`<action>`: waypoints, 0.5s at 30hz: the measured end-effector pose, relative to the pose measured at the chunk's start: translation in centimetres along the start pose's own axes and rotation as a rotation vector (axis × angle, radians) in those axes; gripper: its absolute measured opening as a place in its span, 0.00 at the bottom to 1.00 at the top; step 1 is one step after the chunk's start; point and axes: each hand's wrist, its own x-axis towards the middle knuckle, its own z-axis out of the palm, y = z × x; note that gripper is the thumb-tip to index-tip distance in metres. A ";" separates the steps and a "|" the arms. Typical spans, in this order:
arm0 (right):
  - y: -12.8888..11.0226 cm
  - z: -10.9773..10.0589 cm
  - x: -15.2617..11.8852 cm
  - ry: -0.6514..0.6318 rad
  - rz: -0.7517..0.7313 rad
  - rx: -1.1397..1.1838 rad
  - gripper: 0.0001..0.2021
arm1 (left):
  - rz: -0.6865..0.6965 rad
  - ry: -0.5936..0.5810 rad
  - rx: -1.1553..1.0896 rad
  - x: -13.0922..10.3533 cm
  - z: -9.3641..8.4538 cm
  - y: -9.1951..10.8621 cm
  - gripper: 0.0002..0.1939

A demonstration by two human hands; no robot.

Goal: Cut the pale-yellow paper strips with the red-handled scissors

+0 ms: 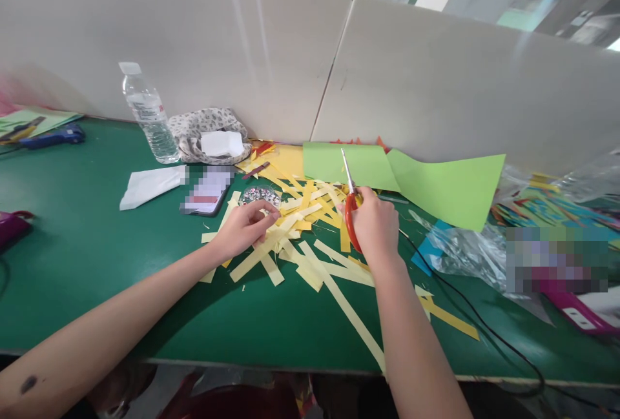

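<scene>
Orange-handled scissors (352, 212) are in my right hand (378, 222), their closed blades pointing up and away from me. My left hand (248, 225) hovers at the left side of a pile of pale and bright yellow paper strips (290, 232), its thumb and index finger pinched together; whatever lies between the fingertips is too small to make out. Just behind the left hand sits a round clear dish (260, 195) of small dark and pink pieces. Green paper sheets (349, 164) lie behind the strips.
On the green table (97, 277), a water bottle (152, 119), patterned pouch (208, 132), phone (208, 192) and white tissue (152, 185) stand or lie at the left. Clear plastic wrapping (477, 251), a black cable (465, 303) and a magenta object (576, 309) are at the right.
</scene>
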 end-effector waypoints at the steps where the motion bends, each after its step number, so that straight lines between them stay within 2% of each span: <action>1: 0.0 0.0 0.0 0.016 0.002 0.014 0.12 | -0.001 -0.003 0.000 0.0 0.0 0.0 0.10; 10: -0.3 0.2 -0.1 0.139 0.006 0.166 0.11 | -0.003 -0.011 0.008 -0.1 0.1 0.0 0.09; 13: -0.7 0.4 -0.3 0.154 -0.035 0.441 0.12 | 0.020 -0.003 0.015 0.0 0.2 -0.1 0.09; 15: -1.3 0.3 -0.6 0.091 -0.052 0.720 0.14 | 0.073 0.022 0.035 0.0 0.3 -0.1 0.11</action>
